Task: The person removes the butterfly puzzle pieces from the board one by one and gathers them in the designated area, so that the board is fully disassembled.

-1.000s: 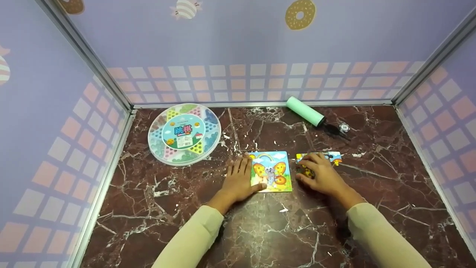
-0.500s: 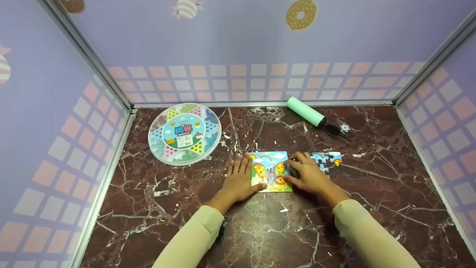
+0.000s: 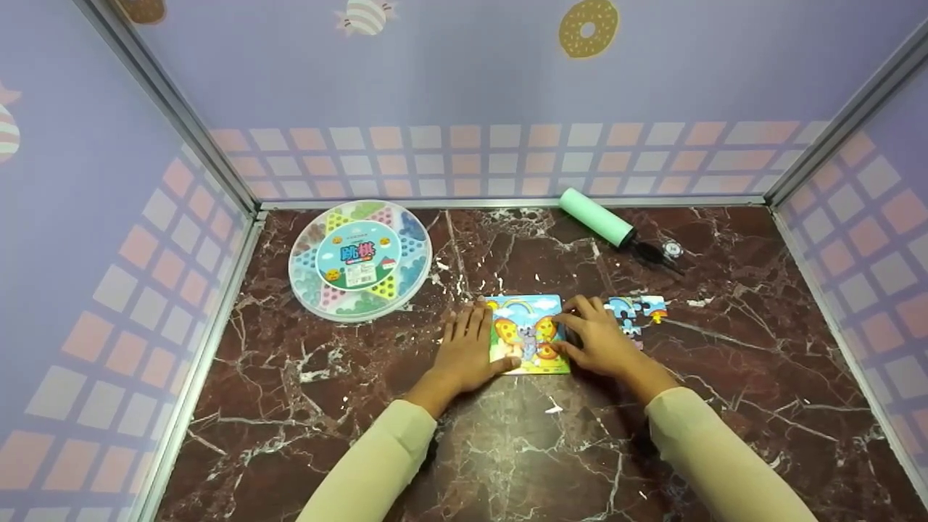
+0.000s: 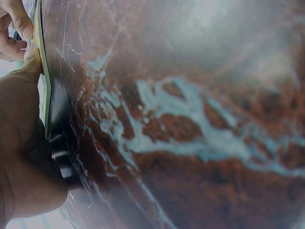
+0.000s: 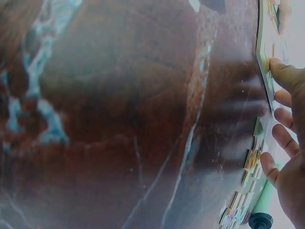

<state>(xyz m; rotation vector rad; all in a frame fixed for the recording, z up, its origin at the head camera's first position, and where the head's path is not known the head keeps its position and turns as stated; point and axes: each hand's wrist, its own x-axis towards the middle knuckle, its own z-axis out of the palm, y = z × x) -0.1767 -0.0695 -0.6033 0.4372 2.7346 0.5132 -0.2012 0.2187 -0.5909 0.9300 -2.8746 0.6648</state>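
Observation:
A square jigsaw puzzle board (image 3: 525, 308) with a butterfly, a grey animal and a rainbow lies on the dark marbled table. Flat along its left side rests my left hand (image 3: 465, 348), the thumb over the lower left of the picture. My right hand (image 3: 598, 339) is at the board's right edge, with thumb and fingertips apart and touching the picture. The right wrist view shows the right thumb (image 5: 283, 71) on the board's edge. Loose puzzle pieces (image 3: 638, 312) lie just right of that hand, some of them hidden under it.
A round Chinese checkers box (image 3: 359, 261) sits at the back left. A mint-green cylinder (image 3: 596, 217) with a black end lies at the back right, beside a small round white object (image 3: 672, 249). Patterned walls enclose the table at the back and sides.
My right hand has moved left from the loose pieces to the board's right edge and has stayed there over the last half second. The left hand and board have not visibly moved.

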